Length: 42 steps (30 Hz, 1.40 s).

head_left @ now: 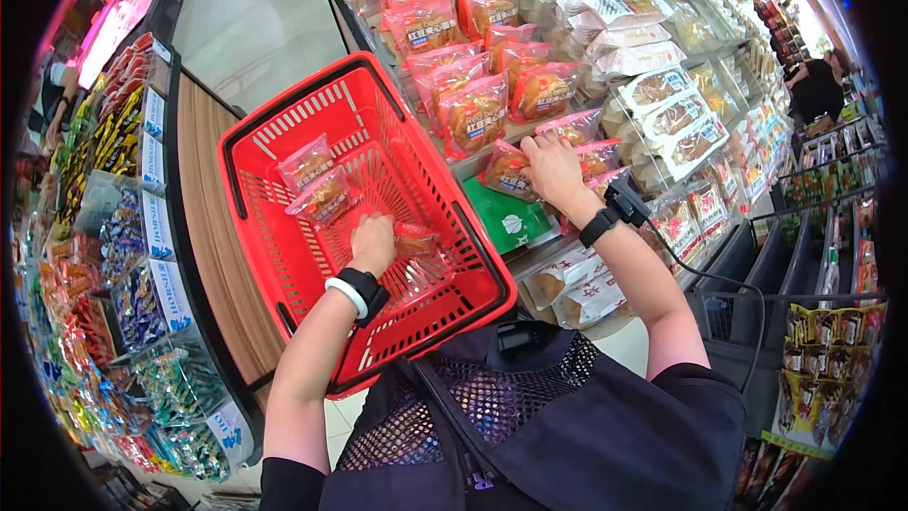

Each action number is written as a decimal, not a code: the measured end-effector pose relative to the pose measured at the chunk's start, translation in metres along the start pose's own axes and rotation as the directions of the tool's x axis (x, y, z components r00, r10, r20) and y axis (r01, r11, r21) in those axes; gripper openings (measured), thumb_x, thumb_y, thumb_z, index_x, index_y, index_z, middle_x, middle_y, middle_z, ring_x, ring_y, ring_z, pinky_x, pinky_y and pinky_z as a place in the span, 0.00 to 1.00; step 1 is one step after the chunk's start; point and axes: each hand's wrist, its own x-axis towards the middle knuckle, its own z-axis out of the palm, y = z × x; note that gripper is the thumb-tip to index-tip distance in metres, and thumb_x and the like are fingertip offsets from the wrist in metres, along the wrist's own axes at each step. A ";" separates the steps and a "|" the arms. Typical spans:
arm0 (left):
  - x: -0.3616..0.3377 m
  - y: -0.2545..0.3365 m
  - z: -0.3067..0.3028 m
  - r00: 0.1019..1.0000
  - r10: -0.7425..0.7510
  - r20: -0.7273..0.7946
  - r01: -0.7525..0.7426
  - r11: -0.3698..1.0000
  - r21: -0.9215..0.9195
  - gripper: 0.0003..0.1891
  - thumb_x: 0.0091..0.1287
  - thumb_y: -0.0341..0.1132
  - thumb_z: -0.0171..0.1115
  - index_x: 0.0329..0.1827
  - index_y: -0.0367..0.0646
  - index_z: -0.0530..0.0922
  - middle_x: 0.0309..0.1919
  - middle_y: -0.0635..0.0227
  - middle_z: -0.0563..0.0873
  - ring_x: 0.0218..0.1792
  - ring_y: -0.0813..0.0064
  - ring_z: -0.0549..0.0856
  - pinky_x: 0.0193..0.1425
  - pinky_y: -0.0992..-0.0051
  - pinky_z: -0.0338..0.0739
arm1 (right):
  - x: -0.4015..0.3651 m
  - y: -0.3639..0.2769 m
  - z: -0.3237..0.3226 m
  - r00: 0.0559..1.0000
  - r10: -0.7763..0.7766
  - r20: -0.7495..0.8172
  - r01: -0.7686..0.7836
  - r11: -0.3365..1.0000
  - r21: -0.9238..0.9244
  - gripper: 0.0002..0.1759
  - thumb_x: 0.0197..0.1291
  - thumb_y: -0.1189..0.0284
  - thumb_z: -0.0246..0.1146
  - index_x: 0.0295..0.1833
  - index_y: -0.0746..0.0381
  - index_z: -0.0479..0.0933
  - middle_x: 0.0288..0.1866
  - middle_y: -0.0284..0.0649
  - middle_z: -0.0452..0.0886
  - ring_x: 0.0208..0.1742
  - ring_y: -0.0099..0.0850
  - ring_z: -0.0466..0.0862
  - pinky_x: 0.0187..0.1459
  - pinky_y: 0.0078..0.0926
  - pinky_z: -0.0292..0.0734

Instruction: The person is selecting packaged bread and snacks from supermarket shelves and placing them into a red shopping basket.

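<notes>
My left hand (373, 244) reaches down into a red shopping basket (248, 227), its fingers curled at the edge of a bagged bread bun (416, 240). Further up in the basket lie two more bagged buns (322, 197) in clear and red wrappers. On the shelf to the right, my right hand (554, 170) has its fingers bent over a red-bean bun packet (511, 172) among others of the same kind; part of the grip is hidden under the palm. Both wrists wear black bands, and the left has a white ring as well.
Rows of red bun packets (473, 114) stand behind my right hand, with white bread packs (662, 95) beyond. A green card (511, 213) lies by the basket's right rim. Candy bins (123, 237) line the left side past a wooden ledge (218, 227). Other people stand farther off.
</notes>
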 end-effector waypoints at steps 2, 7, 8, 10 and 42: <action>0.005 -0.006 0.009 0.999 -0.002 -0.045 0.002 1.000 0.010 0.14 0.51 0.26 0.64 0.42 0.44 0.81 0.44 0.58 0.82 0.50 0.56 0.80 0.50 0.60 0.79 | 0.001 0.000 0.001 0.991 0.099 0.089 -0.092 0.992 -0.083 0.17 0.46 0.72 0.69 0.41 0.60 0.71 0.39 0.44 0.81 0.49 0.41 0.80 0.48 0.40 0.73; 0.005 -0.008 0.008 0.993 -0.067 -0.100 0.065 0.998 -0.023 0.07 0.55 0.28 0.62 0.36 0.47 0.83 0.38 0.55 0.84 0.44 0.55 0.84 0.46 0.61 0.80 | 0.000 0.005 0.007 0.989 0.137 0.047 -0.130 0.982 -0.137 0.11 0.50 0.75 0.63 0.40 0.61 0.72 0.40 0.45 0.81 0.49 0.42 0.81 0.48 0.41 0.74; 0.005 -0.006 0.006 0.992 -0.095 -0.083 0.095 0.995 0.003 0.06 0.56 0.29 0.59 0.34 0.46 0.83 0.36 0.59 0.85 0.44 0.58 0.84 0.47 0.62 0.81 | 0.000 0.005 0.008 0.990 0.140 0.030 -0.134 0.978 -0.157 0.09 0.51 0.76 0.61 0.39 0.61 0.72 0.40 0.45 0.81 0.49 0.42 0.81 0.48 0.42 0.74; 0.002 -0.001 -0.007 0.990 -0.123 -0.065 0.126 0.992 0.030 0.06 0.58 0.29 0.57 0.32 0.45 0.84 0.34 0.62 0.86 0.44 0.60 0.85 0.47 0.63 0.81 | 0.001 0.004 0.010 0.989 0.146 0.031 -0.139 0.976 -0.166 0.09 0.51 0.76 0.60 0.39 0.61 0.72 0.40 0.46 0.81 0.50 0.42 0.81 0.49 0.42 0.74; -0.059 0.132 -0.196 0.503 0.360 -0.786 -0.618 0.785 -0.036 0.04 0.49 0.26 0.65 0.28 0.45 0.82 0.25 0.70 0.81 0.32 0.66 0.79 0.34 0.69 0.75 | -0.016 -0.066 -0.152 0.997 -0.073 -0.011 0.071 0.898 0.435 0.32 0.44 0.67 0.73 0.55 0.59 0.68 0.44 0.47 0.79 0.46 0.47 0.80 0.44 0.42 0.76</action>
